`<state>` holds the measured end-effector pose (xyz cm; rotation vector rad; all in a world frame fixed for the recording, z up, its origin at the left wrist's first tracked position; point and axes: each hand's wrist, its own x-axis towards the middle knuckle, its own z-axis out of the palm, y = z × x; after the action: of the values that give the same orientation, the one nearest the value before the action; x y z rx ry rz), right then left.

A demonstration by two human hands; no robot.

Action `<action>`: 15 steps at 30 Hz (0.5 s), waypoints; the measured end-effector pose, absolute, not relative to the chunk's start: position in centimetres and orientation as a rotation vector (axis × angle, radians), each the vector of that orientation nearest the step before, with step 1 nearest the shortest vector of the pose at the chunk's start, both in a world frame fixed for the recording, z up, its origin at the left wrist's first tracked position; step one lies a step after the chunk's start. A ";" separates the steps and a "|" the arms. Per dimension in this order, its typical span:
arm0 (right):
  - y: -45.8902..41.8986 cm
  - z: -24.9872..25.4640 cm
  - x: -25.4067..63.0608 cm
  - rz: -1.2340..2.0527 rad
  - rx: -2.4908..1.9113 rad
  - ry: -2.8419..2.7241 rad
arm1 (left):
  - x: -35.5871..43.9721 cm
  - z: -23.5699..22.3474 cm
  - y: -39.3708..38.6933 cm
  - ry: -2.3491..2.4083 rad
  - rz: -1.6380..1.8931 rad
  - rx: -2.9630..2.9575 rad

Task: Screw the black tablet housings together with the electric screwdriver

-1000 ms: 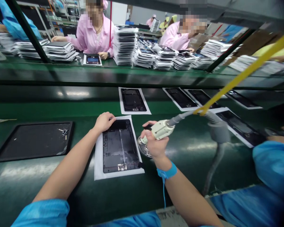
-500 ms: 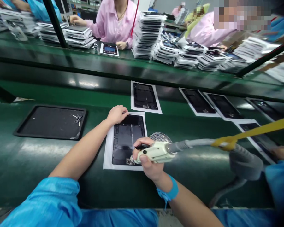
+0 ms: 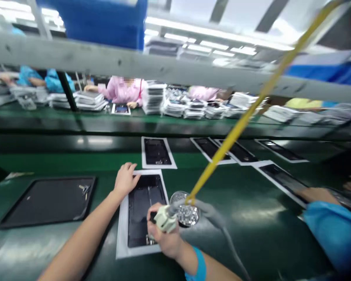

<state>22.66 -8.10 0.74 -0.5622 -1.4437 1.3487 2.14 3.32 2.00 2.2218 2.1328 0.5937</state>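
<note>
A black tablet housing (image 3: 139,203) lies on a white sheet (image 3: 122,238) on the green bench. At its upper left corner rests my left hand (image 3: 124,181), thumb and fingers apart. My right hand (image 3: 171,242) is wrapped round a pale green electric screwdriver (image 3: 165,219) over the lower right part of the housing. Near it, a small metallic part (image 3: 150,240) shows at the housing's bottom edge; the screwdriver's tip is hidden by my hand. A round metal dish (image 3: 188,215) of small shiny pieces stands just beyond the tool.
A black tray (image 3: 55,201) with a few small parts lies left. More housings on white sheets (image 3: 159,153) line the far side. A yellow strap (image 3: 240,125) carries the tool's cable (image 3: 213,214). A co-worker's hand (image 3: 320,195) reaches in from the right.
The camera has tilted up, so a shelf rail and ceiling lights show. The screwdriver has swung more upright in my right hand. My left hand stays by the housing's upper left corner.
</note>
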 end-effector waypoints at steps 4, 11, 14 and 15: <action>-6.8 1.5 23.0 1.359 -0.590 -1.421 | 0.4 3.8 -2.3 2.265 0.045 1.992; -4.5 3.3 25.2 1.239 -0.606 -1.290 | 2.1 1.9 -9.6 2.094 -0.160 1.907; -3.7 3.4 25.8 1.118 -0.648 -1.277 | 2.0 1.0 -9.9 2.098 0.036 1.843; -3.4 3.5 26.0 1.081 -0.664 -1.272 | 1.6 0.9 -9.9 2.104 0.132 1.818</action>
<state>26.03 -3.42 3.52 -0.6644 -1.2719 1.0811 1.58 -9.91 0.92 1.8177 2.1038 0.1320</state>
